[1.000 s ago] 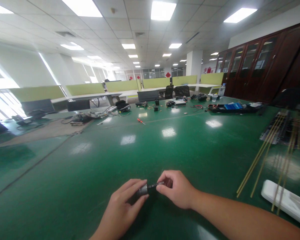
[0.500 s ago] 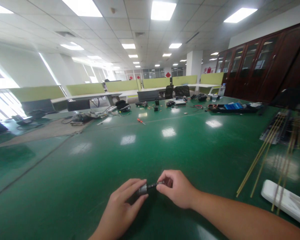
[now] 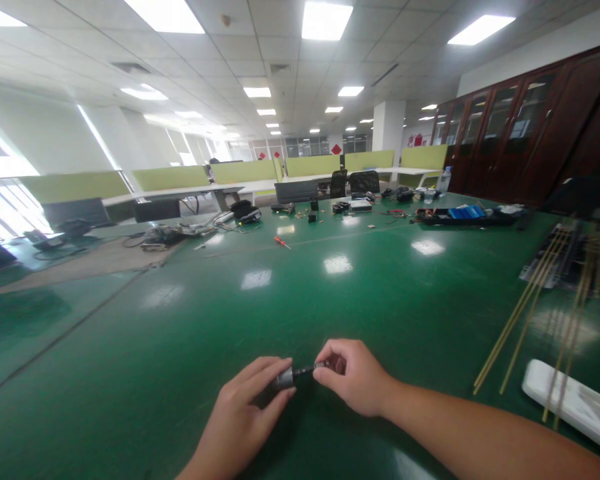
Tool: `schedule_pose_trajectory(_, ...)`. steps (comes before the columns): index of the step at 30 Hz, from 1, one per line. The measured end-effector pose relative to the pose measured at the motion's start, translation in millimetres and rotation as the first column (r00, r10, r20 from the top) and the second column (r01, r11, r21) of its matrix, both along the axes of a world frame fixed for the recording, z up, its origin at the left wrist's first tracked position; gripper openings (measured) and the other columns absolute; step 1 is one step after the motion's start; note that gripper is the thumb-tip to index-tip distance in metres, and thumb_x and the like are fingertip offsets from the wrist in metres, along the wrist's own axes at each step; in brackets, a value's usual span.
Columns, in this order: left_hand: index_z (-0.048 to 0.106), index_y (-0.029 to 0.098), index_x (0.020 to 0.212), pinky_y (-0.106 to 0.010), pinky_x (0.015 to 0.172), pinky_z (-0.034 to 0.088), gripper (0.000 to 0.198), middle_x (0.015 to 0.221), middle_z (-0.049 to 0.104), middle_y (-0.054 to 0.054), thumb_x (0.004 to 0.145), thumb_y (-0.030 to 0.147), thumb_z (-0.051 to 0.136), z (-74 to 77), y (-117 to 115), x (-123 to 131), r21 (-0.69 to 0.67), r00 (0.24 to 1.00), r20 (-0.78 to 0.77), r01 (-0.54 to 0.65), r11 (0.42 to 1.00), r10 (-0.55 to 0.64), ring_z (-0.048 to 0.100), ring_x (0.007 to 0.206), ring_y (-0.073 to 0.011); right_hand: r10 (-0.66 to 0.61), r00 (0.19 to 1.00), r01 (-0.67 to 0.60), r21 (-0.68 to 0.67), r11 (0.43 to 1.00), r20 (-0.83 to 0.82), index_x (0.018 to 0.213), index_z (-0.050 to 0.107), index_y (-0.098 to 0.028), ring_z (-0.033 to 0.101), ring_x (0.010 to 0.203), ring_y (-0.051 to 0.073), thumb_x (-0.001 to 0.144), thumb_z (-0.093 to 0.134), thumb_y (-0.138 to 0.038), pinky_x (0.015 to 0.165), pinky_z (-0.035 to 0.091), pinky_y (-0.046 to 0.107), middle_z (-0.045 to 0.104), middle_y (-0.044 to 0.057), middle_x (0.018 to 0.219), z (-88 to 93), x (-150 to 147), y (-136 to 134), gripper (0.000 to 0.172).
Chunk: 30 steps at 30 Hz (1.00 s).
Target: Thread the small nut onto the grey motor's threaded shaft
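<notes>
- Table point(image 3: 205, 313): beneath both hands.
- Left hand point(image 3: 247, 407): gripping the grey cylinder point(image 3: 285, 379), shifted barely leftward.
- Right hand point(image 3: 357, 377): pinching the dark rod point(image 3: 304, 371), practically unmoved.
- Dark rod: bridging the hands; work apparently little advanced.

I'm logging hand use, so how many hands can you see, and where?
2. The left hand is low, left of center, holding a gray cylinder; the right hand is to its right, pinching a dark rod. No others show.
</notes>
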<state>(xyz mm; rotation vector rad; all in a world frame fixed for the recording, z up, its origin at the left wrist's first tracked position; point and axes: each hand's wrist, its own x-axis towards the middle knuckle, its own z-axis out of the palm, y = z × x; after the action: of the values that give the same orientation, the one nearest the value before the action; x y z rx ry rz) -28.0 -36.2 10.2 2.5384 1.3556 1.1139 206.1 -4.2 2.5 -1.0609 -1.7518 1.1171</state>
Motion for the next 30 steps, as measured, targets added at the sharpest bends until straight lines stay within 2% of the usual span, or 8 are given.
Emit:
schedule_pose_trajectory(9, 0.072, 0.030, 0.113, -0.020, 0.081, 0.059, 0.024, 0.104, 0.073, -0.002, 0.089, 0.029, 0.067, 4.7, 1.1, 2.9, 0.041, 1.000, 0.009, 0.009, 0.999, -0.009, 0.072, 0.091, -0.0153, -0.003, 1.000, 0.003, 0.003, 1.000, 0.002, 0.079, 0.070, -0.015, 0.050, 0.059, 0.012, 0.078, 0.068, -0.023, 0.056, 0.039, 0.023, 0.058, -0.002, 0.064, -2.8, -0.5, 0.1, 0.008)
schedule_pose_trajectory(22, 0.070, 0.031, 0.115, -0.020, 0.082, 0.058, 0.026, 0.105, 0.072, -0.001, 0.090, 0.030, 0.068, 3.0, 2.0, 0.1, 0.020, 1.000, 0.003, 0.002, 1.000, -0.002, 0.072, 0.092, -0.0148, -0.003, 1.000, 0.002, -0.020, 1.000, -0.022, 0.080, 0.068, -0.015, 0.050, 0.059, 0.012, 0.078, 0.067, -0.021, 0.056, 0.039, 0.023, 0.058, -0.002, 0.065, -1.0, -1.0, 0.3, 0.006)
schedule_pose_trajectory(30, 0.072, 0.026, 0.114, -0.025, 0.083, 0.059, 0.025, 0.106, 0.072, -0.006, 0.090, 0.031, 0.067, 0.5, 2.3, -1.1, 0.001, 1.000, -0.008, -0.011, 1.000, 0.011, 0.072, 0.093, -0.0185, -0.006, 1.000, 0.005, -0.025, 1.000, -0.021, 0.081, 0.068, -0.015, 0.051, 0.060, 0.012, 0.079, 0.067, -0.022, 0.058, 0.039, 0.023, 0.059, -0.002, 0.066, -1.5, 0.2, 1.2, 0.007)
